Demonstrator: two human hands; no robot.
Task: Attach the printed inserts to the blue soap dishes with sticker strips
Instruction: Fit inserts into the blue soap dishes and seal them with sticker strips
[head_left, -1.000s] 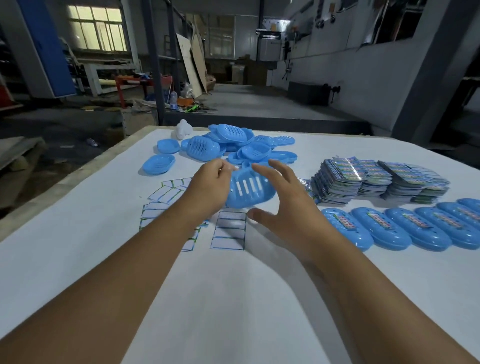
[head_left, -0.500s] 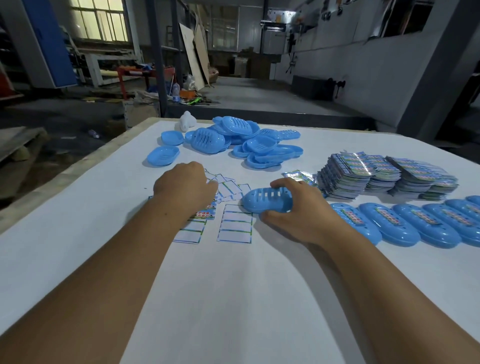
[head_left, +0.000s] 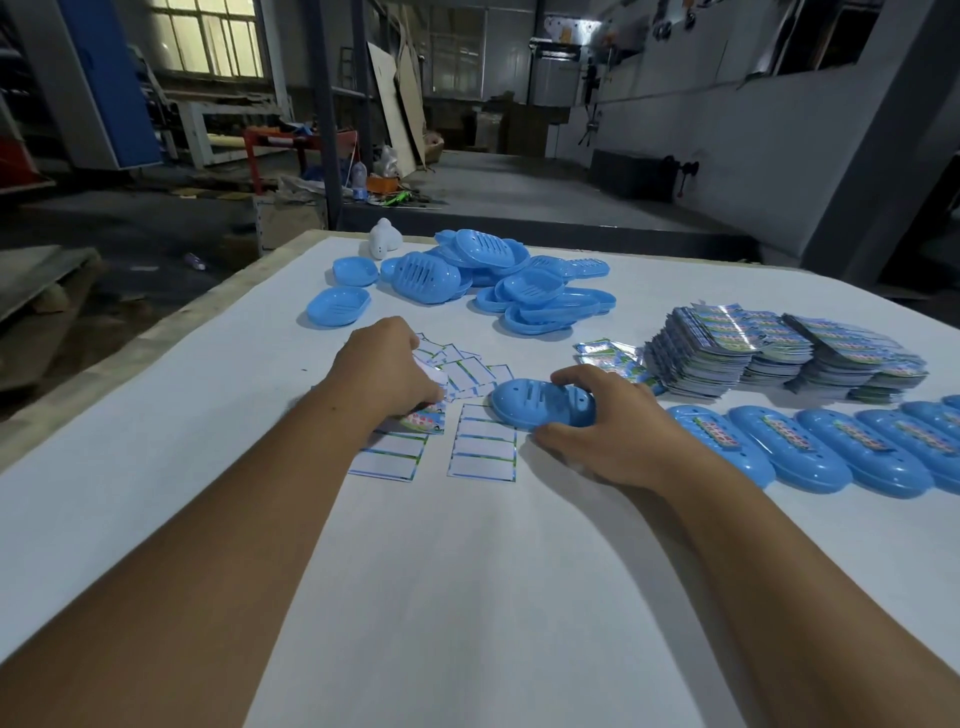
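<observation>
White table (head_left: 467, 597). Right hand (head_left: 613, 441) grips an upturned blue soap dish (head_left: 540, 404) on it. Left hand (head_left: 387, 371), fingers curled, rests on sticker strips (head_left: 483, 441); grip unclear. Insert stacks (head_left: 779, 353) behind: print unreadable. Loose dishes (head_left: 467, 275) farther. Dim workshop.

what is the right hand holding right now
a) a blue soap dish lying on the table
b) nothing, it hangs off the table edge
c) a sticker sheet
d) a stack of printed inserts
a: the right hand has its fingers and thumb curled round a blue soap dish that rests on the white table, beside the sticker sheets.
</observation>
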